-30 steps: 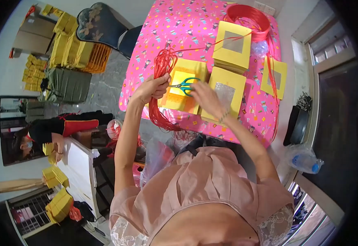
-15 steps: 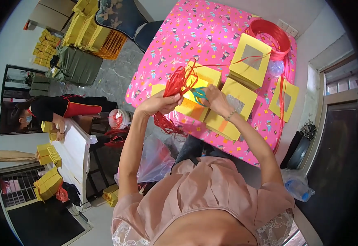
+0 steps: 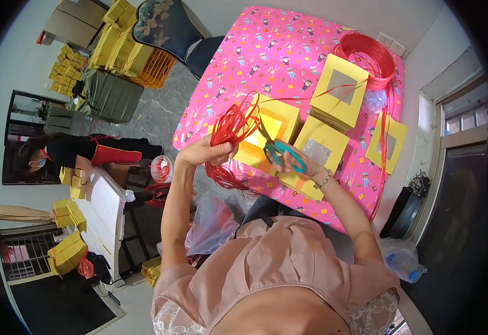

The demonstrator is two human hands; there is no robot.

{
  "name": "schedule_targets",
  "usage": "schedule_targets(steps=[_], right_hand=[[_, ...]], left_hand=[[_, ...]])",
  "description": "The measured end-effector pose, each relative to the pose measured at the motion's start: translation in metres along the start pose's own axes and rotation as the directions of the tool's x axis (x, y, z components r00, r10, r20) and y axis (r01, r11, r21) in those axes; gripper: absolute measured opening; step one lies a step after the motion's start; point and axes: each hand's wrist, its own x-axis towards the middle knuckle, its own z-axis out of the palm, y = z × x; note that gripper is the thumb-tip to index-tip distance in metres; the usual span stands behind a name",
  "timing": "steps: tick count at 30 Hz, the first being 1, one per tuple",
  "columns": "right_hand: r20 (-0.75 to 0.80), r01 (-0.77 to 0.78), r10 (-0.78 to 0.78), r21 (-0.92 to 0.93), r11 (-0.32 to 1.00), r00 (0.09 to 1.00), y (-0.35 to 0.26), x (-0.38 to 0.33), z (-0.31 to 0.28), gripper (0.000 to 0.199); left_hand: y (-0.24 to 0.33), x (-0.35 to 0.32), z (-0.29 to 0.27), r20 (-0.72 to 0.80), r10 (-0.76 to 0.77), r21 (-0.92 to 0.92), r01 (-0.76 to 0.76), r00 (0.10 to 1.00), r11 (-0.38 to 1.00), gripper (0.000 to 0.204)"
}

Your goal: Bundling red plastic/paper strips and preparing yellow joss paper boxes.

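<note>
My left hand (image 3: pixel 206 152) is closed around a looped bundle of thin red ribbon (image 3: pixel 230 127), whose loose ends hang below the fist. A single strand runs from the bundle to the right across the table. My right hand (image 3: pixel 305 166) holds scissors (image 3: pixel 290 154) with teal handles. Their dark blades point up and left, a little to the right of the bundle. Beneath the scissors lie stacks of flat yellow card pieces: one with an orange-edged centre (image 3: pixel 285 114) and another with a clear-looking window (image 3: pixel 330 137).
A pink patterned cloth covers the table (image 3: pixel 244 53). A further yellow stack (image 3: pixel 319 92), a large red ribbon coil (image 3: pixel 388 75) and a single windowed card (image 3: pixel 372 149) lie to the right. At left, a person (image 3: pixel 68 153) works at a white table (image 3: pixel 96 209). A chair (image 3: pixel 163 25) stands behind.
My right hand has moved down and right with the scissors, which now show more fully. The left hand and its ribbon bundle have shifted slightly left and down.
</note>
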Motion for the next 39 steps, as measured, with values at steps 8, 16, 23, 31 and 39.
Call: schedule_targets(steps=[8, 16, 23, 31, 39], right_hand=[[-0.050, -0.078, 0.076, -0.045, 0.996, 0.996, -0.030, 0.018, 0.010, 0.053], [-0.108, -0.080, 0.081, 0.019, 0.997, 0.991, -0.027, 0.032, 0.004, 0.038], [-0.217, -0.094, 0.094, 0.009, 0.996, 0.972, -0.024, 0.021, -0.014, 0.031], [-0.567, -0.261, -0.452, -0.775, 0.575, 0.688, -0.058, -0.034, -0.120, 0.029], [-0.382, -0.406, -0.600, -0.908, 0.103, 0.703, -0.116, -0.027, -0.207, 0.031]], left_hand=[[0.000, 0.003, 0.006, -0.010, -0.043, 0.045, 0.043, 0.999, 0.998, 0.029], [-0.001, 0.008, 0.007, -0.010, -0.060, 0.066, 0.061, 0.998, 0.996, 0.029], [0.009, -0.014, 0.007, -0.130, -0.066, 0.122, 0.082, 0.989, 0.989, 0.023], [0.004, -0.161, -0.014, -0.720, 0.288, 0.122, -0.293, 0.631, 0.948, 0.054], [0.044, -0.244, -0.001, -0.638, 0.608, 0.320, -0.555, 0.473, 0.768, 0.032]])
